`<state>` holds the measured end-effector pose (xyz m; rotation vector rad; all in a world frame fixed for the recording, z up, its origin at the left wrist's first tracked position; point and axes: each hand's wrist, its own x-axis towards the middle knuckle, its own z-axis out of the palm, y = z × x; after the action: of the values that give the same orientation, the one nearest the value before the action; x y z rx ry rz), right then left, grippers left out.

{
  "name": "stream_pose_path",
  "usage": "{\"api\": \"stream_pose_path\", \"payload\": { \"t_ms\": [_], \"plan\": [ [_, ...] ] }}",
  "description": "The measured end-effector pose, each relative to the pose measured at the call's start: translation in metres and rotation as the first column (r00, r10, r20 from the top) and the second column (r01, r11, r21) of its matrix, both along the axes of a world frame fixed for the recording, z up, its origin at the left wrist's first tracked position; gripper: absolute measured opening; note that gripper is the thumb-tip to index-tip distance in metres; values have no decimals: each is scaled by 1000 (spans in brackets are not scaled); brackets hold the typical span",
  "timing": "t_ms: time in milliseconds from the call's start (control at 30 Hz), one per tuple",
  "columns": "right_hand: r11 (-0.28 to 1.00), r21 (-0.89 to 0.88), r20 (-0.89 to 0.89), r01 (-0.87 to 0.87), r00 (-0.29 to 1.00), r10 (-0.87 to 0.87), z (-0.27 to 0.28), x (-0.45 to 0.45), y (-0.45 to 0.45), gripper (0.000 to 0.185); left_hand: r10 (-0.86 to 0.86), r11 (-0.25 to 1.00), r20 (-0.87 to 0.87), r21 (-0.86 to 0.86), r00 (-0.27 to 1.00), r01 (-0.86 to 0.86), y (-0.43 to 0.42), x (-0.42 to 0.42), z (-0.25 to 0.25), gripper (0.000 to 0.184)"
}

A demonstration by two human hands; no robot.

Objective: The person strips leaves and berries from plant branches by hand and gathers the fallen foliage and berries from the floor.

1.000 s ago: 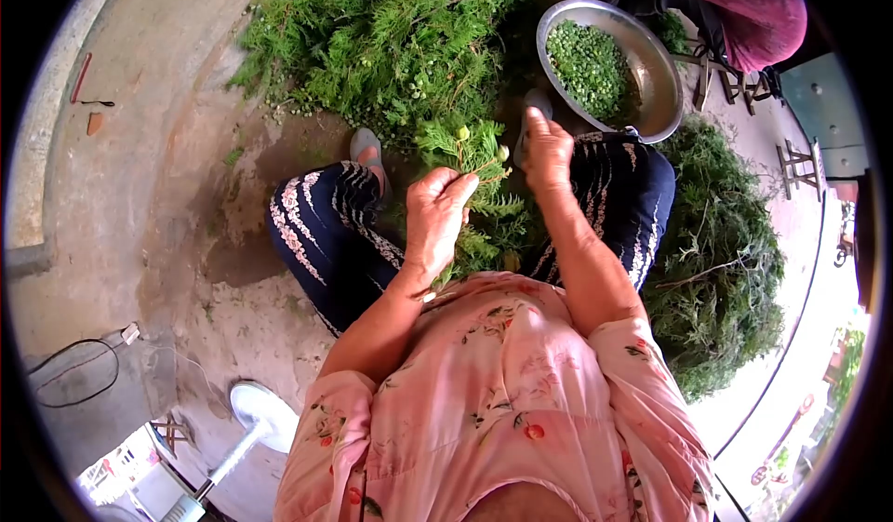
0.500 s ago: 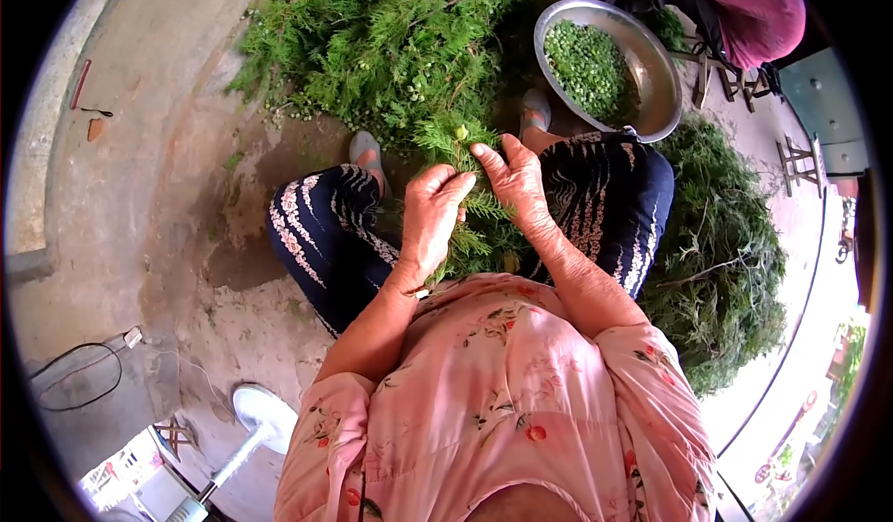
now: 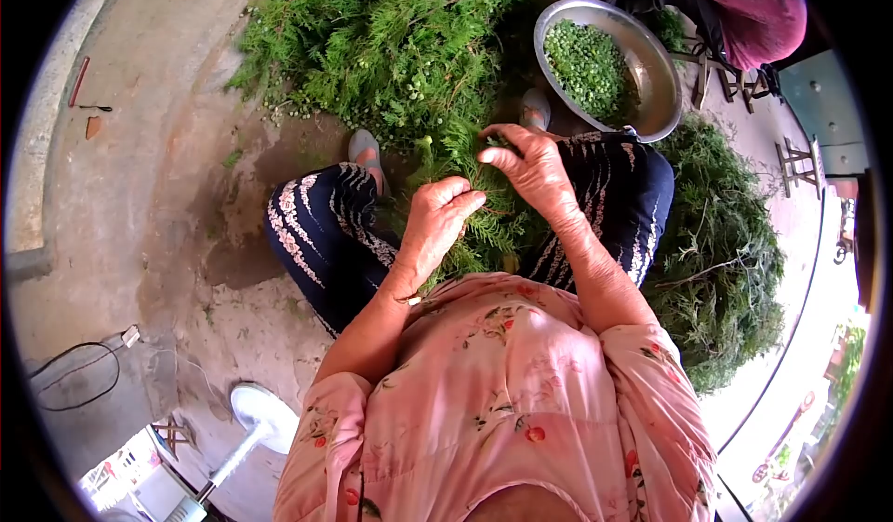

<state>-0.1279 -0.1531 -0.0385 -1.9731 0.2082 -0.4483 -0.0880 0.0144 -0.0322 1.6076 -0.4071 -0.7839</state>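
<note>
While my left hand (image 3: 435,224) is pinching the leafy sprig (image 3: 459,154) between my knees (image 3: 642,180), a firm grip is probably preventing twisting; my right hand (image 3: 541,176) is hovering beside it, thumb and forefinger parted, though whether they're holding anything I can't tell.

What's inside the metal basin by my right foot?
A heap of small green pieces lies toward the left side of the basin; bare metal shows on the right. The heap covers the bottom beneath it, so whatever is under there can't be seen.
</note>
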Motion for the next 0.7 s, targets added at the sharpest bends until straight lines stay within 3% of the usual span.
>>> {"api": "stream_pose_path", "payload": {
  "t_ms": [33, 100, 167, 233, 267, 300, 433, 500, 567, 633, 700],
  "plan": [
    [999, -36, -97, 9, 995, -12, 3, -2, 5, 31, -3, 1000, -2, 0, 1000, 3, 0, 0, -1, 14],
    [993, -120, -128, 8, 991, -24, -1, -1, 7, 29, -18, 1000, -8, 24, 1000, 19, 0, -1, -1, 14],
    [973, -221, -63, 71, 994, -87, -20, -1, 3, 26, -20, 1000, -34, 17, 999, 21, 1, -1, 6, 14],
    [900, 36, -43, 435, 900, -433, -42, 3, -18, 26, -21, 1000, -32, 8, 999, 21, 4, -2, 10, 14],
    [764, 440, -198, 472, 881, -430, -41, -2, -34, 25, -25, 1000, -28, 8, 999, 25, 5, -2, 11, 15],
    [464, 747, -334, 476, 873, -356, -30, -7, -48, 24, -27, 1000, -24, 10, 999, 28, 5, -2, 10, 15],
    [60, 861, -422, 505, 775, -470, -19, -3, -105, 19, -84, 996, 20, 33, 996, 83, 0, -3, 17, 17],
    [-20, 878, -399, 479, 706, -585, -9, 5, -144, 29, -119, 991, 45, 63, 992, 116, -2, -5, 22, 17],
    [132, 848, -301, 514, 670, -679, 22, 10, -163, 46, -122, 991, 53, 62, 991, 118, -5, -7, 25, 19],
    [279, 899, -100, 338, 778, -621, 19, 11, -201, 43, -188, 982, 167, 55, 968, 181, -6, -8, 31, 21],
    [191, 937, -98, 293, 745, -660, 14, 18, -236, 55, -191, 981, 235, 66, 953, 181, -9, -9, 34, 22]
  ]
}}
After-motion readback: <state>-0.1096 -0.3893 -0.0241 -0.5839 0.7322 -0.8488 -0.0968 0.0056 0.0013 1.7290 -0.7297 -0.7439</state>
